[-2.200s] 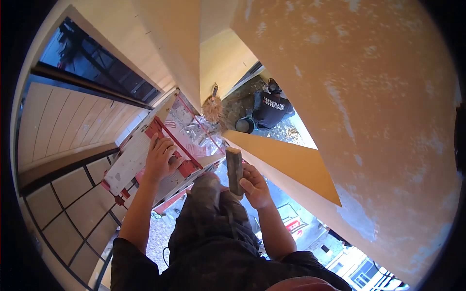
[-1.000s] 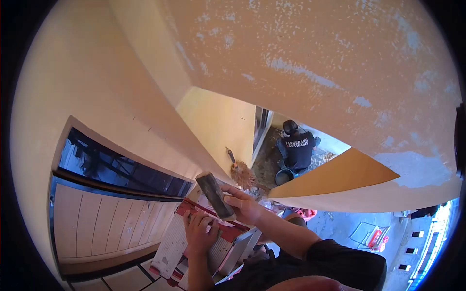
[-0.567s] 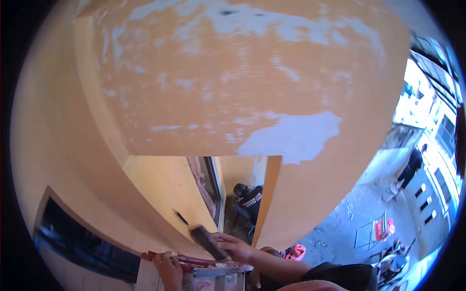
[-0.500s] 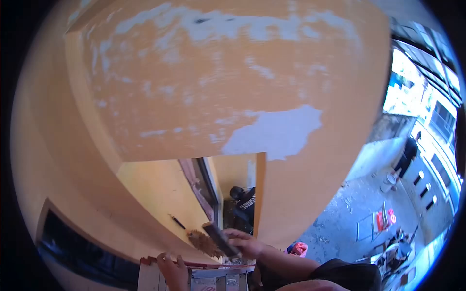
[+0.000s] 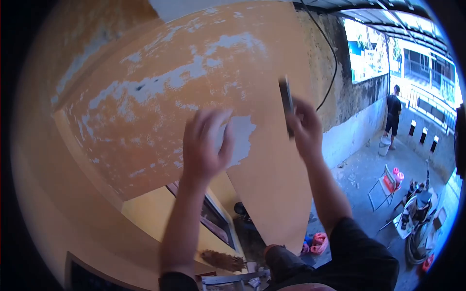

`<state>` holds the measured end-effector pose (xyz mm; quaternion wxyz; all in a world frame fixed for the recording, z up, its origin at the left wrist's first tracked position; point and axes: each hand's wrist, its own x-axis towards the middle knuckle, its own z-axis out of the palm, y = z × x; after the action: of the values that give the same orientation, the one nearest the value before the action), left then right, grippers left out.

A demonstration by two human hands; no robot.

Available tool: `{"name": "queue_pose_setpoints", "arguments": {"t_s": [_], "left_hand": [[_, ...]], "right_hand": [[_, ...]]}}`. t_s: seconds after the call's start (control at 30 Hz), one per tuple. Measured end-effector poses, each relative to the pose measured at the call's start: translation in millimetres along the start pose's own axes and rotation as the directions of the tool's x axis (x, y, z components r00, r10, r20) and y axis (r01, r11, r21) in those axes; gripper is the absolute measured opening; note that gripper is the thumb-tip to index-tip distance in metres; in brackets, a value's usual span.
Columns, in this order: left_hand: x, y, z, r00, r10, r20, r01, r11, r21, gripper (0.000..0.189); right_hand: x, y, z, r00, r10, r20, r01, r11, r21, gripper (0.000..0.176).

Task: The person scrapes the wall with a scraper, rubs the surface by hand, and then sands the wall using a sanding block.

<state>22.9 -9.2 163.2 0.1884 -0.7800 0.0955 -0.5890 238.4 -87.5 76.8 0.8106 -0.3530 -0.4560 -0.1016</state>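
Raised before the orange wall (image 5: 272,63) is my left hand (image 5: 206,140), fingers apart and holding nothing. Behind its fingers lies a pale patch (image 5: 245,138) of bare surface. To the right, my right hand (image 5: 306,126) grips a narrow, dark flat tool (image 5: 287,109), held upright near the wall and slightly blurred. More whitish worn streaks (image 5: 170,77) run across the upper wall.
Below are a metal ladder top (image 5: 233,280), a brown bristly bundle (image 5: 224,260) and a window opening. At right, a person (image 5: 393,111) in dark clothes stands by a white bucket (image 5: 384,146). A folding chair (image 5: 383,186), pink bags (image 5: 319,242) and a motorcycle (image 5: 420,208) stand on the floor.
My left hand has left the ladder top and risen to the wall. My right hand has lifted the tool up and right. The view has swung to the right.
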Motion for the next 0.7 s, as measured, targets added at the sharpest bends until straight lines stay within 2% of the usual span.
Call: {"name": "queue_pose_setpoints", "arguments": {"t_s": [0.03,0.07,0.1,0.17,0.2,0.27,0.3,0.37,0.4,0.47,0.6,0.67,0.7], "left_hand": [[29.5,-16.4,11.8,0.991,0.121,0.054,-0.125,0.989,0.075,0.024],[58.9,-34.3,22.7,0.963,0.251,0.102,-0.264,0.953,0.149,0.023],[85.9,-52.8,32.2,0.916,0.371,0.155,-0.398,0.892,0.215,0.023],[128.3,-97.6,52.0,0.872,0.43,0.234,-0.489,0.789,0.373,0.027],[135.8,-113.5,57.3,0.868,0.439,0.233,-0.497,0.785,0.37,0.027],[143.0,-134.8,66.5,0.864,0.427,0.268,-0.502,0.683,0.531,0.032],[142.0,-135.3,67.9,0.864,0.428,0.266,-0.502,0.687,0.525,0.032],[137.9,-138.6,72.1,0.931,0.339,0.132,-0.342,0.688,0.64,0.038],[136.0,-139.1,73.8,0.936,0.321,0.141,-0.336,0.701,0.629,0.038],[141.1,-142.3,74.0,0.936,0.299,0.188,-0.349,0.705,0.617,0.042],[140.3,-140.9,72.8,0.94,0.259,0.22,-0.34,0.696,0.633,0.045],[140.3,-135.6,69.8,0.956,0.172,0.237,-0.272,0.82,0.503,0.048],[139.4,-136.0,70.3,0.957,0.174,0.231,-0.27,0.82,0.504,0.048]], "right_hand": [[24.9,-10.9,7.9,0.996,0.067,-0.066,-0.069,0.997,-0.028,0.032],[51.7,-13.1,15.7,0.988,-0.077,-0.134,0.045,0.973,-0.226,0.033],[77.1,-12.8,23.1,0.959,-0.226,-0.169,0.136,0.895,-0.424,0.035],[123.1,-6.9,38.4,0.894,-0.431,-0.123,0.307,0.788,-0.533,0.038],[139.6,-6.2,48.1,0.891,-0.435,-0.132,0.306,0.788,-0.535,0.038],[161.2,-5.1,63.5,0.863,-0.482,-0.15,0.298,0.726,-0.62,0.037],[161.5,-1.2,66.0,0.864,-0.481,-0.15,0.294,0.723,-0.625,0.037],[158.9,8.9,68.0,0.877,-0.465,-0.121,0.274,0.691,-0.669,0.037],[153.1,15.9,67.5,0.888,-0.445,-0.113,0.26,0.691,-0.675,0.037],[150.7,20.8,67.4,0.836,-0.538,-0.108,0.297,0.61,-0.734,0.04],[173.6,8.0,76.2,0.858,-0.507,-0.082,0.296,0.618,-0.728,0.038],[170.4,-4.0,80.8,0.873,-0.471,-0.125,0.267,0.676,-0.687,0.038],[164.6,-2.5,81.1,0.87,-0.477,-0.123,0.271,0.673,-0.688,0.038]]}}
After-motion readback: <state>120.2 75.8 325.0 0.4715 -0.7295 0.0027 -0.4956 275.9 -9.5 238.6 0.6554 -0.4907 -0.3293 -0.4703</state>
